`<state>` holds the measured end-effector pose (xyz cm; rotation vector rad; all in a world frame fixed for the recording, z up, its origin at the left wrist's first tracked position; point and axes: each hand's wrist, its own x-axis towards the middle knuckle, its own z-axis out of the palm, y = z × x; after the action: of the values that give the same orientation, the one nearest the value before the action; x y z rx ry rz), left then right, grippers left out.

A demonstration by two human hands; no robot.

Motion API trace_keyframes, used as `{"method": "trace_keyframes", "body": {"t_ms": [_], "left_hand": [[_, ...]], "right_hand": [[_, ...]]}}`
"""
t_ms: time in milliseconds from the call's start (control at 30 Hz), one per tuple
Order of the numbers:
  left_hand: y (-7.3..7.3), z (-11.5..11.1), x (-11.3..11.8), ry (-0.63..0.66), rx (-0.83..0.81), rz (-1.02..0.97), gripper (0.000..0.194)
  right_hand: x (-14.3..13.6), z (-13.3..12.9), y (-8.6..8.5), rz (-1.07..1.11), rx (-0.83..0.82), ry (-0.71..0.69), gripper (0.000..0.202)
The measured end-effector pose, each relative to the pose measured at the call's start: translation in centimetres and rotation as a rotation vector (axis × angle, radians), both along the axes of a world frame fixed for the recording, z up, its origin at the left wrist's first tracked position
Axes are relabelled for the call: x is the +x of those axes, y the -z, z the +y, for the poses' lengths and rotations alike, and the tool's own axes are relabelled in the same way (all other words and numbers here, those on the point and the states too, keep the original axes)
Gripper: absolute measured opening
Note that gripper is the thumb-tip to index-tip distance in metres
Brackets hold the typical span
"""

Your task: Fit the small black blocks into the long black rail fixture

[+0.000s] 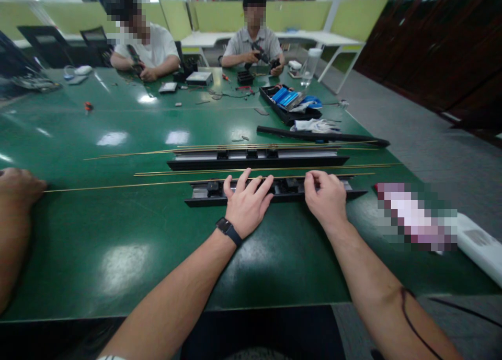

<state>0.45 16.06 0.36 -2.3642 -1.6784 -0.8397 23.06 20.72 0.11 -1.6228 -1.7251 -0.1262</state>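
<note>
A black rail with a silvery channel point(201, 192) lies crosswise on the green table in front of me, with small black blocks point(214, 188) set along it. My left hand point(248, 203), a dark watch on its wrist, rests over the rail with fingers spread. Farther right, my right hand point(324, 195) is closed in a pinch at the rail's back edge, at the line of a thin brass rod point(117, 186). The fingers hide the exact grip. Another person's hand point(19, 190) holds this rod's far left end.
Behind lies a second black rail point(254, 162) with more thin rods point(176, 173) around it. A black tube point(321, 135), white gloves point(316, 125) and a black tray point(282, 112) with blue packs sit beyond. A white object point(478, 245) is at right. Two people sit opposite, handling tools.
</note>
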Motion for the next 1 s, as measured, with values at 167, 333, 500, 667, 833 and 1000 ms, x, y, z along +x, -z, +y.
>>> {"method": "trace_keyframes", "body": {"t_ms": [167, 333, 500, 667, 833, 1000], "left_hand": [[0.07, 0.10, -0.09, 0.005, 0.005, -0.015, 0.044], [0.15, 0.21, -0.12, 0.013, 0.018, -0.030, 0.044], [0.13, 0.24, -0.13, 0.018, 0.017, -0.035, 0.044], [0.18, 0.27, -0.11, 0.016, 0.019, -0.037, 0.045], [0.19, 0.23, -0.11, 0.015, 0.020, -0.043, 0.044], [0.09, 0.21, -0.10, 0.013, 0.016, -0.042, 0.043]], "right_hand": [[-0.07, -0.02, 0.06, 0.001, 0.008, -0.001, 0.028], [-0.13, -0.08, 0.07, 0.013, 0.015, -0.019, 0.028], [-0.11, 0.02, 0.09, 0.011, -0.002, -0.023, 0.029], [0.20, 0.19, 0.12, 0.008, -0.012, 0.026, 0.030], [0.72, 0.40, 0.16, -0.005, 0.008, 0.129, 0.031], [0.66, 0.39, 0.13, 0.004, 0.007, 0.110, 0.029]]}}
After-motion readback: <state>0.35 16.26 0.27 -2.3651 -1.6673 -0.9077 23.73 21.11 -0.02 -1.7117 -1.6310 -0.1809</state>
